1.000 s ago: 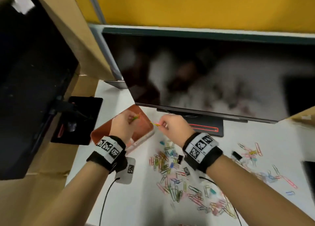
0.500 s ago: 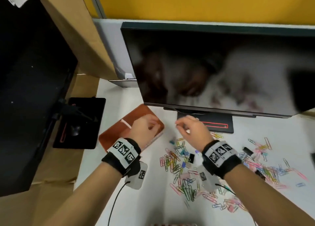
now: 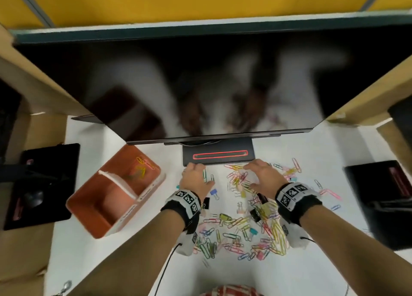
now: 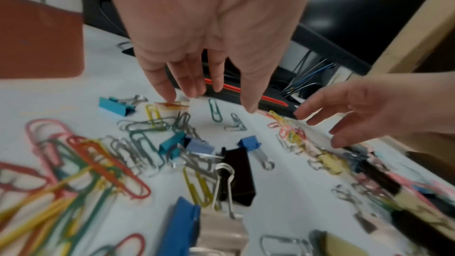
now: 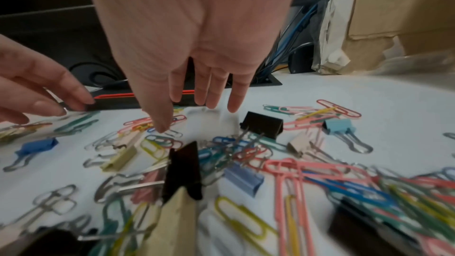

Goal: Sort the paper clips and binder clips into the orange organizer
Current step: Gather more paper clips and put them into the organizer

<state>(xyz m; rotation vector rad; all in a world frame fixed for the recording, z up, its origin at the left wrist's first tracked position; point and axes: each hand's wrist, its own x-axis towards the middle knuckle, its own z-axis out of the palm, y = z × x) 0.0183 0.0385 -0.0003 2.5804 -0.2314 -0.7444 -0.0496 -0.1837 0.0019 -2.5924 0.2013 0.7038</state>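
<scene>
Two hands have come back from the orange organizer (image 3: 116, 190) to the pile of clips, so the yellow and pink paper clips (image 3: 142, 165) in its far part look like the ones just dropped in, and a new pick is about to start. From the head view, the organizer sits on the white bench (image 3: 124, 262) to the left of the clip pile (image 3: 243, 224). Its near part looks bare. The left hand (image 3: 196, 177) and the right hand (image 3: 263, 177) both hang over the far edge of the pile, fingers spread, holding nothing.

From the left wrist, the left hand (image 4: 204, 50) points its fingers down. One fingertip is almost on a small orange clip (image 4: 172, 105), just right of a teal binder clip (image 4: 117, 105). I cannot tell if it touches.

From the right wrist, the right hand (image 5: 197, 46) is loose and wide too. Its fingers hover over pink paper clips (image 5: 157, 122), left of a black binder clip (image 5: 262, 124). Most clips are still on the bench, so the job has far to go.
</scene>
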